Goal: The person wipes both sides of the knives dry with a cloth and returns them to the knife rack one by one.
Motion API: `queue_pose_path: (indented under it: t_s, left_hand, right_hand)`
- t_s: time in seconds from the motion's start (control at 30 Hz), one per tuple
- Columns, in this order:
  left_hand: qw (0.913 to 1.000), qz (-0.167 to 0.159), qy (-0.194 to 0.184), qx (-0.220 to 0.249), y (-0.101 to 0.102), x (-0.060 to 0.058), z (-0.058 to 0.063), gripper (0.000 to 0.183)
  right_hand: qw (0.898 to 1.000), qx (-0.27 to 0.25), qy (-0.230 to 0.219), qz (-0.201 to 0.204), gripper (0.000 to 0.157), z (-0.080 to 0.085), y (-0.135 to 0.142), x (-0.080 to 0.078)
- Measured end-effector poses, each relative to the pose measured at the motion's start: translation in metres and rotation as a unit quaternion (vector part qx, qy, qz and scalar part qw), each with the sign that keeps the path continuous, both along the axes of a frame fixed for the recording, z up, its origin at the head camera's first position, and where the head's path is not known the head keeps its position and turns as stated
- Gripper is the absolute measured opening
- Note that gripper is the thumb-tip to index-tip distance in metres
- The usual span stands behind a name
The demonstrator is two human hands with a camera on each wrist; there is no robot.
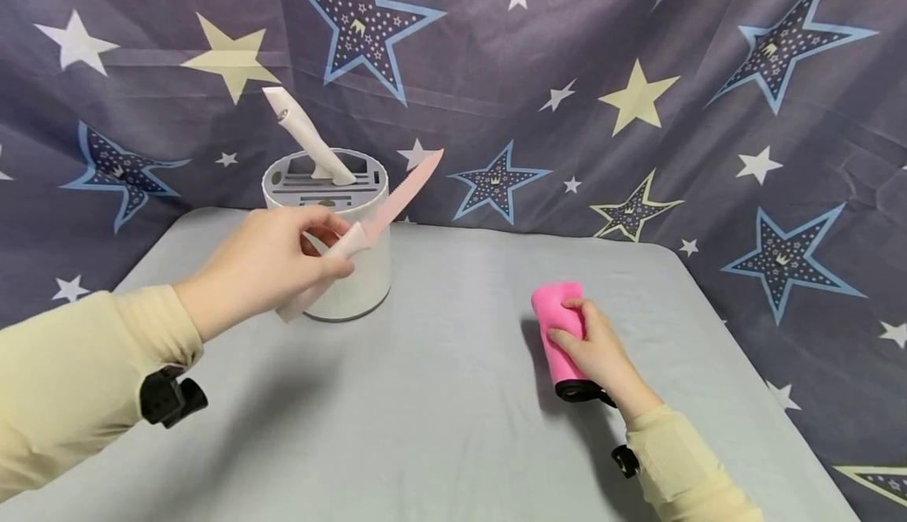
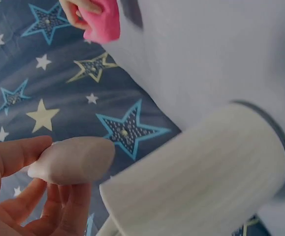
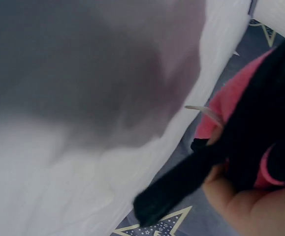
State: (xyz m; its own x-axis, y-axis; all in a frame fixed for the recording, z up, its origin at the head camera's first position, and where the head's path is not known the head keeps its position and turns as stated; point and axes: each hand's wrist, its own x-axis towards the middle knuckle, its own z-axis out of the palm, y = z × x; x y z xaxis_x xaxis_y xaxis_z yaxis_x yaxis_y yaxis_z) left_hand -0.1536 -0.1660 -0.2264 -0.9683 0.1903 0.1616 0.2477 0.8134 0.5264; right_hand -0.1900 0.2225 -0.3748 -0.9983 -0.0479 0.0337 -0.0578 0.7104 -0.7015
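My left hand point(image 1: 265, 258) pinches a knife point(image 1: 404, 195) by its pale handle, between thumb and fingers. Its pink serrated blade points up and to the right, in front of the white round knife block point(image 1: 361, 278). A second white handle point(image 1: 308, 132) leans out of the block's slotted top. In the left wrist view the butt of the held handle point(image 2: 80, 160) faces the camera. Over on the right, my right hand point(image 1: 598, 349) grips a rolled pink cloth point(image 1: 556, 309) with black edging. A black strap point(image 3: 172, 191) hangs from the roll in the right wrist view.
A grey cloth-covered table point(image 1: 453, 427) lies under both hands. Behind it and along the right side hangs a dark curtain point(image 1: 482, 81) printed with stars. The knife block stands near the table's back left edge.
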Motion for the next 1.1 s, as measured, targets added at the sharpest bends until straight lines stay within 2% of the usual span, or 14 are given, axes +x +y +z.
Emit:
queue_pose_path:
  t_s: [0.2,0.4,0.67,0.83,1.1]
  left_hand:
    - [0.9965,0.017,0.015,-0.08,-0.014,-0.005,0.015,0.036]
    - [0.9853,0.03,0.024,-0.166,-0.035,-0.015,0.034,0.036]
    - [0.9721,0.061,0.017,-0.226,-0.071,-0.027,0.06,0.041]
    - [0.9591,0.075,0.0,-0.273,-0.085,-0.03,0.072,0.043]
    - [0.9372,0.083,0.036,-0.337,-0.098,-0.03,0.08,0.034]
  right_hand:
    - [0.998,0.056,-0.036,0.023,0.054,-0.01,0.002,-0.005]
    - [0.993,0.086,-0.073,0.041,0.058,-0.014,0.0,-0.002]
    - [0.981,0.139,-0.108,0.077,0.068,-0.015,-0.005,-0.003]
    - [0.98,0.155,-0.103,0.064,0.07,-0.02,-0.008,-0.003]
    - [0.979,0.161,-0.109,0.06,0.072,-0.025,-0.009,-0.005]
